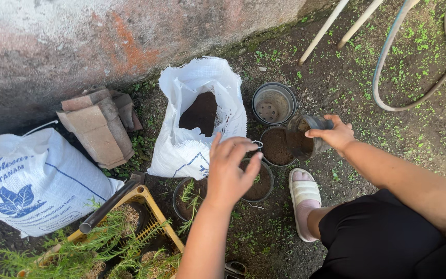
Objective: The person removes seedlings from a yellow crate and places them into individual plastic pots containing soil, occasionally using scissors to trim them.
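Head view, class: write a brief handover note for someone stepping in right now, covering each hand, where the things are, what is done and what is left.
Right hand: holds a clear cup of soil, tipped over a soil-filled pot.
Left hand: open, holding nothing, above a second filled pot.
Open soil bag behind the pots; seedling pot beside the yellow crate.
Done: two pots hold soil.
Left: the grey pot is empty.

Pots (276, 146) crowd between sack (197, 124) and foot (304, 194).
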